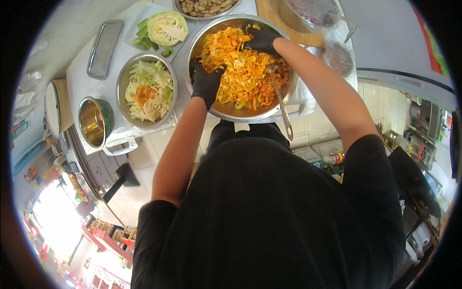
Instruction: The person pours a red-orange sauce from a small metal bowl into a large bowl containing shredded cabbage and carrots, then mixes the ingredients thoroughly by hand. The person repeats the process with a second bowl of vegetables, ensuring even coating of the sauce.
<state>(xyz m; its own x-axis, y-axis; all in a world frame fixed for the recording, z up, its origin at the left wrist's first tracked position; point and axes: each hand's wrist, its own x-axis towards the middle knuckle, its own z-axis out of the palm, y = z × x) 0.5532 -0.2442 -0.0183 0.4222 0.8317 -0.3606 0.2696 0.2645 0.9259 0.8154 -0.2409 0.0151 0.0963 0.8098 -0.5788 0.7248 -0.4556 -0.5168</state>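
Orange-coated shredded cabbage fills a large steel bowl in front of me. My left hand, in a black glove, reaches into the bowl's left side, its fingers in the cabbage. At the upper right of the bowl my right hand, gloved too, has its fingers down in the shreds. How far either hand is closed is hidden by the food. A metal spoon leans over the near right rim, its head in the cabbage. To the left, a smaller steel bowl holds pale shredded cabbage with an orange heap on it.
A halved cabbage and green pieces lie behind the smaller bowl. Around them are a metal tray, a green bowl with a golden inside, a bowl of peanuts, a wooden board and a plastic-covered pot.
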